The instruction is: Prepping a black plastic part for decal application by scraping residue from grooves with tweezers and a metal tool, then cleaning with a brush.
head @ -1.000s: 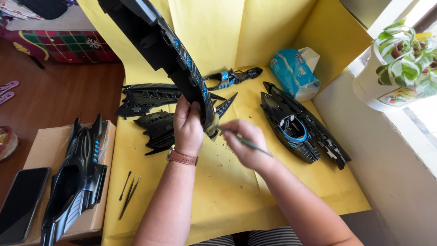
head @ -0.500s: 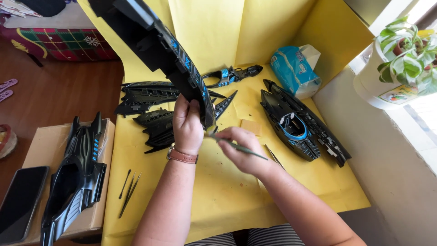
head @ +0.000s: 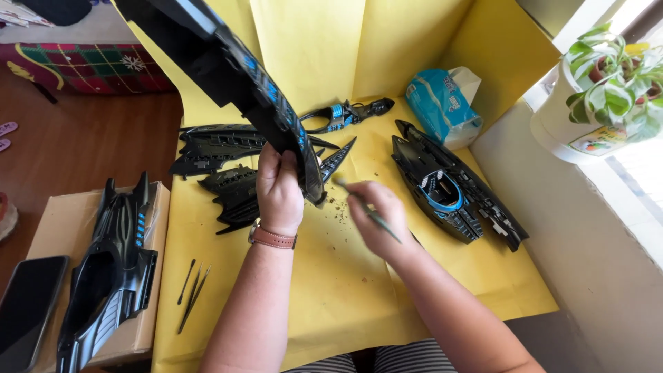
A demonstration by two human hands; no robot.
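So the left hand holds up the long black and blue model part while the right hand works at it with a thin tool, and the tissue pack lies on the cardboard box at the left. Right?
Not quite. The head view shows the tissue pack on the yellow paper at the back right, not on the cardboard box. The left hand, model part, right hand and thin tool are as you say.

Potted plant [head: 608,83] at the window, tissue pack [head: 442,103], phone [head: 27,311], cardboard box [head: 48,228].

Left hand [head: 278,193]: grips the lower end of a long black shell piece [head: 235,76] with blue marks, held tilted above the desk [head: 345,297].
Right hand [head: 378,220]: holds a thin tool [head: 366,209], blurred, its tip near the piece's lower edge.
Nearby: black hull [head: 452,188], tissue pack [head: 442,105].
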